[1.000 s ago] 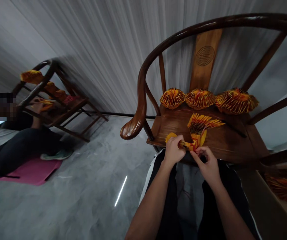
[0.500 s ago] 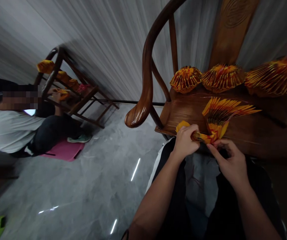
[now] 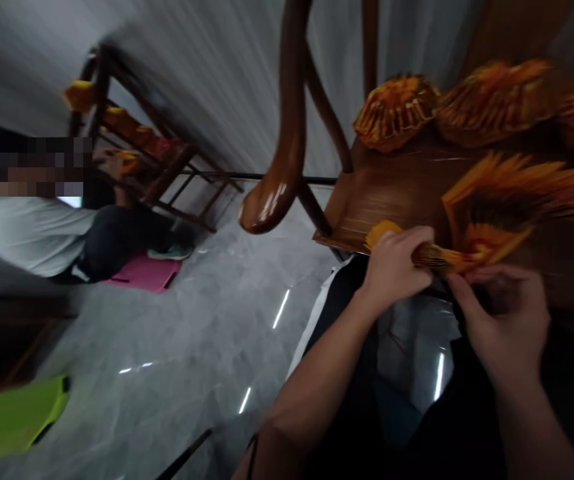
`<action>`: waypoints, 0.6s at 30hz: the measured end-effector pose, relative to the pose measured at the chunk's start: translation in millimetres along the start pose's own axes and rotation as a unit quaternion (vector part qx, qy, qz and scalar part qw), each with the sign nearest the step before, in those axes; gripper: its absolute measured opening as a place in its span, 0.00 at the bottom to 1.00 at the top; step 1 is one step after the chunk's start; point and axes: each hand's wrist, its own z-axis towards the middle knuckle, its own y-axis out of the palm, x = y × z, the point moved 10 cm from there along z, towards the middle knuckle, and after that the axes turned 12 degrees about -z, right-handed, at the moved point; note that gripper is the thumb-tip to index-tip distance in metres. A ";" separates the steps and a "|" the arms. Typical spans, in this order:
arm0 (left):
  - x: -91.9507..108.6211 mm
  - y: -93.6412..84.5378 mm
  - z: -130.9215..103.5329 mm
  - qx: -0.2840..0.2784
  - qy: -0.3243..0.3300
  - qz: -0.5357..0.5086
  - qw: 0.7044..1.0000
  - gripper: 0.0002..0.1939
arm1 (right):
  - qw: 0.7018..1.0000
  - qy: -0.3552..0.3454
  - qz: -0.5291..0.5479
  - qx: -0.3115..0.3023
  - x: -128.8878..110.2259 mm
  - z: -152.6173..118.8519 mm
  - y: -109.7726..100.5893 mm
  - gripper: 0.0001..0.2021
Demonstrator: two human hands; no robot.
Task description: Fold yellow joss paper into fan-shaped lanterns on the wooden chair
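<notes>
My left hand [image 3: 401, 267] is closed around one end of a pleated orange-and-gold paper piece [image 3: 497, 230], with a yellow tip sticking out beyond the knuckles. The rest of the piece fans out in pointed folds over the front of the wooden chair seat [image 3: 391, 190]. At the near edge of the folds, my right hand [image 3: 507, 313] is closed, its thumb and fingers pinching the paper. Motion blur smears the fold under the fingertips. Behind it on the seat stand several finished-looking folded paper fans, among them a rounded one [image 3: 397, 110] and a wider one [image 3: 499, 100].
A curved chair arm [image 3: 271, 193] rises left of the seat. Further left a person [image 3: 31, 233] sits on a pink stool [image 3: 149, 273] by another wooden chair [image 3: 167, 180] bearing orange paper pieces. A green stool [image 3: 17, 417] stands on the grey floor [image 3: 207, 347].
The view has shifted and tilted, so the seat and hands appear further right and more of the green stool shows. Both hands keep their hold on the paper piece.
</notes>
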 end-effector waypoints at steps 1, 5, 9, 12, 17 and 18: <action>-2.3 -3.4 0.8 0.002 0.007 -0.004 1.000 0.13 | 1.000 -0.003 -0.007 0.002 -1.4 2.3 2.8 0.20; -7.5 -6.1 4.9 0.015 0.019 -0.019 1.000 0.15 | 0.999 -0.013 -0.034 0.003 2.0 7.7 6.3 0.17; -11.7 -4.9 6.0 0.011 0.003 -0.012 1.000 0.15 | 0.995 -0.059 -0.079 -0.020 0.7 6.6 5.2 0.12; -11.5 -10.6 7.2 -0.002 0.010 -0.010 1.000 0.14 | 0.975 -0.153 -0.159 0.012 -24.8 12.7 -7.3 0.18; 2.6 -25.2 9.2 -0.036 0.055 0.020 0.998 0.12 | 0.879 -0.362 -0.296 -0.091 -87.8 35.1 14.1 0.24; 5.2 -28.9 9.7 -0.037 0.055 0.030 0.997 0.12 | 0.854 -0.404 -0.300 -0.135 -96.5 38.1 22.4 0.19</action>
